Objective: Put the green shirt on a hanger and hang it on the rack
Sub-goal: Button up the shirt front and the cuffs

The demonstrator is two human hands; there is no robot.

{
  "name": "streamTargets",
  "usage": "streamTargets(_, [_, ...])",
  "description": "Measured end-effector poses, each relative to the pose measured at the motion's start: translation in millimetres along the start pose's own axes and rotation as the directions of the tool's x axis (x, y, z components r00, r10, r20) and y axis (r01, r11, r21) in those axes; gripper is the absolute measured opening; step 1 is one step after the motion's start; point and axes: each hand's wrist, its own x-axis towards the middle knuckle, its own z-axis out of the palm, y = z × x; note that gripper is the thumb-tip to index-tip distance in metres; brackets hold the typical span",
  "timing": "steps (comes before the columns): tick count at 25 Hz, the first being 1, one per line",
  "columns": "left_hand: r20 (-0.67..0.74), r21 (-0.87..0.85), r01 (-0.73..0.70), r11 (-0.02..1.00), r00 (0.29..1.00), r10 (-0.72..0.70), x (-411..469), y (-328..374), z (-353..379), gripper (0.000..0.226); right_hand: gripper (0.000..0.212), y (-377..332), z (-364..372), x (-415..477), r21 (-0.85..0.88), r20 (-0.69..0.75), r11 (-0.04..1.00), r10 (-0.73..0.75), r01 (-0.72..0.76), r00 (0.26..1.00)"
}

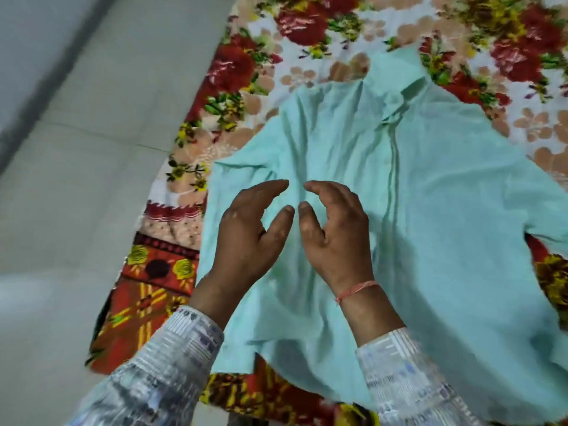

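1. Head view: a pale green shirt [408, 186] lies spread and wrinkled across the middle and right of the frame, on a flowered blanket [233, 72] with red and yellow blooms
2. Its collar end points toward the upper right of the frame, and its lower edge falls toward the bottom centre
3. Left hand [249, 232], at centre frame, is over the shirt's left part with the fingers curved and spread apart, the thumb held away from them; it holds nothing
4. Right hand [335, 229] is just beside it, thumbs nearly meeting, fingers likewise curved and loose, empty; whether either palm touches the cloth cannot be told
5. A thin pink thread [356, 289] circles the right wrist
6. Both forearms come up from the bottom edge in patterned white and grey sleeves [172, 361]
7. The blanket's edge runs slantwise from top centre to lower left, with an orange and red border at the lower left
8. A pale grey tiled floor [80, 179] fills the left of the frame; the picture is slightly blurred
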Motion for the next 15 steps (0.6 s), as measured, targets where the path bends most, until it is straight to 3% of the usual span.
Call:
streamTargets(3, [-0.102, 0.095, 0.109, 0.990, 0.990, -0.099, 4.7, -64.2, -55.6, 0.037, 0.029, -40.4, 69.4, 5.8, 0.030, 0.115, 1.000, 0.002, -0.005, 0.993])
streamTargets(6, [-0.142, 0.184, 0.274, 0.944, 0.958, -0.250, 7.3, -103.5, -89.6, 0.037, 0.017, -54.8, 113.7, 3.4, -0.107, 0.250, 0.989, 0.130, -0.106, 0.959])
streamTargets(9, [-0.013, 0.180, 0.366, 0.913, 0.929, -0.370, -1.7, -125.0, -106.2, 0.041, 0.004, -55.6, 133.3, -9.6, -0.241, 0.427, 0.935, 0.344, -0.261, 0.836])
streamTargets(11, [0.123, 0.243, 0.380, 0.893, 0.901, -0.417, -8.0, -127.8, -103.2, 0.058, 0.014, -56.5, 132.5, -20.7, -0.278, 0.539, 0.916, 0.397, -0.289, 0.743])
streamTargets(14, [0.341, 0.306, 0.375, 0.875, 0.815, -0.469, -12.7, -127.3, -93.3, 0.065, 0.026, -58.1, 136.7, -31.8, -0.361, 0.594, 0.915, 0.376, -0.182, 0.711])
streamTargets(15, [0.338, 0.273, 0.366, 0.890, 0.829, -0.445, -13.8, -125.9, -92.9, 0.060, 0.027, -60.5, 138.8, -33.8, -0.336, 0.597, 0.923, 0.363, -0.188, 0.716])
